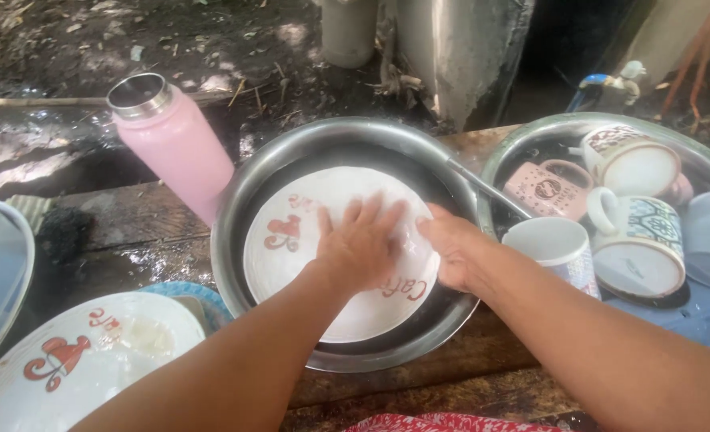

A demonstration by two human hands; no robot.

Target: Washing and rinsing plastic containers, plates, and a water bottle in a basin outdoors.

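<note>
Spread flat, the left hand (361,244) pressed on a white plate (307,240) lying in a steel basin (243,200), holding nothing. The right hand (455,248) gripped the plate's right edge. A pink bottle (175,144) stood just left of the basin.

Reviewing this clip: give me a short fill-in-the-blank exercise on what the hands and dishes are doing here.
1. The left hand lies flat on a white ____ in the steel basin.
2. The bottle standing left of the basin is ____ in colour.
3. The right hand holds the plate's ____ edge.
4. The second basin, on the right, holds several ____.

Missing words: plate; pink; right; mugs
</note>
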